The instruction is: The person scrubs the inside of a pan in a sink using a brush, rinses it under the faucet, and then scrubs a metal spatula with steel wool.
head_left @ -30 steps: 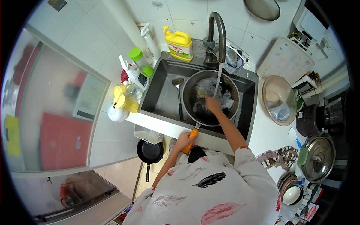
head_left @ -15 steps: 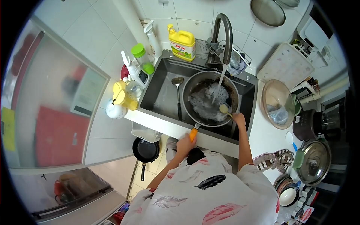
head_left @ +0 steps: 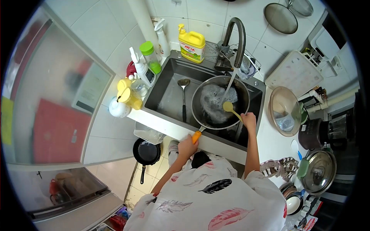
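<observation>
My left hand (head_left: pixel 187 146) is closed around the orange handle of a wok (head_left: pixel 198 134) at the sink's front edge. The wok's bowl rests over the right part of the grey sink (head_left: pixel 163 98), with foamy water inside. In my right hand (head_left: pixel 249 121) is a yellow dish brush (head_left: pixel 228 106), its round head above the foam near the wok's right side. Water runs from the dark faucet (head_left: pixel 242 42) into the wok. A metal ladle (head_left: pixel 184 96) with a black handle lies in the sink, left of the wok.
A yellow detergent bottle (head_left: pixel 192 46) and spray bottles (head_left: pixel 143 70) stand behind and left of the sink. On the right counter are a plastic basin (head_left: pixel 274 115) and a pot lid (head_left: pixel 319 172). A black frying pan (head_left: pixel 147 153) is low at the left.
The brush head has lifted slightly and moved up and left in the wok. Foam has swirled toward the back and left. The view has shifted a little; my left hand keeps the handle.
</observation>
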A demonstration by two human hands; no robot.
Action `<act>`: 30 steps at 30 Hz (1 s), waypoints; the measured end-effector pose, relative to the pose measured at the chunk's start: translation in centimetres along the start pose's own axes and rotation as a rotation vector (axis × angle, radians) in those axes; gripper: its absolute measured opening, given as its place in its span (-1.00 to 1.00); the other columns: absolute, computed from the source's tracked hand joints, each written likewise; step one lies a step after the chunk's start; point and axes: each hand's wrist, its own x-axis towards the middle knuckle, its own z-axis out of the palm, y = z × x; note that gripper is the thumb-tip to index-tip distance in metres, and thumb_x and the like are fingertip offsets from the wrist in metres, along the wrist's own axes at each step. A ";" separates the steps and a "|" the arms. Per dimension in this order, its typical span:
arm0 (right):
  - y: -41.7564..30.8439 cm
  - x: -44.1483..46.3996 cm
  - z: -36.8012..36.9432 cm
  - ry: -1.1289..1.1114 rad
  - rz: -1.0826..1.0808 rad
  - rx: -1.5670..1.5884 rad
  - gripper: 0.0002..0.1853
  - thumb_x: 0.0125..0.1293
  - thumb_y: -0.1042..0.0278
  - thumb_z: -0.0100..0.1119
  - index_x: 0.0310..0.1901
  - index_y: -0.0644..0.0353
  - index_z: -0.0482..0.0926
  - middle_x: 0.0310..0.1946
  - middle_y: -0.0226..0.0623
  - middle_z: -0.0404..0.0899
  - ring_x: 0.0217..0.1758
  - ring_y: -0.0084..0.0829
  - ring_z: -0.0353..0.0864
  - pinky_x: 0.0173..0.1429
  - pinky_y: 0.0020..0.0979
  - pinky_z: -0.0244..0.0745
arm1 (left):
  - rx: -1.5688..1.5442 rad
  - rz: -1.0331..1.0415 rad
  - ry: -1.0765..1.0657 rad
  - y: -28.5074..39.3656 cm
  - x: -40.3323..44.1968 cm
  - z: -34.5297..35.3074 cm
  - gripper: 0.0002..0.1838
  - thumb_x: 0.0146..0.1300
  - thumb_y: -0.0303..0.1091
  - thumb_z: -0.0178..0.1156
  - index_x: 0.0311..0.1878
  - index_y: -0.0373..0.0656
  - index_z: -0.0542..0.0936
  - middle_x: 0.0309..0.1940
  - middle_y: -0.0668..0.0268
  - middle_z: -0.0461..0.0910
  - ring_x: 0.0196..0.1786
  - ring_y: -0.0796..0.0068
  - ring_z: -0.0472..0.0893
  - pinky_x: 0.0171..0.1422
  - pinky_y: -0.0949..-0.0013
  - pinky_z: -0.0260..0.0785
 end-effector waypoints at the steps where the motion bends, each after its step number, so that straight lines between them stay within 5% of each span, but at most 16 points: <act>1: -0.8 -0.2 -0.6 0.006 0.011 -0.008 -0.65 -0.05 0.14 0.10 -0.56 0.37 0.55 -0.56 0.10 0.50 -0.39 0.01 0.53 -0.25 -0.17 0.44 | -0.004 -0.012 0.004 0.0 0.0 -0.1 -0.60 0.04 -0.02 0.08 -0.30 -0.20 0.35 -0.63 0.10 0.51 -0.55 0.05 0.54 -0.50 0.08 0.35; 30: -11.9 -0.5 -4.5 0.023 -0.178 -0.150 -0.71 -0.10 0.21 0.13 -0.50 0.32 0.57 -0.47 0.02 0.55 -0.34 -0.02 0.55 -0.23 -0.19 0.47 | -0.201 0.095 -0.050 -1.4 0.9 -1.2 -0.68 0.01 -0.05 0.11 -0.38 -0.13 0.50 -0.58 0.12 0.51 -0.46 0.07 0.52 -0.37 0.13 0.37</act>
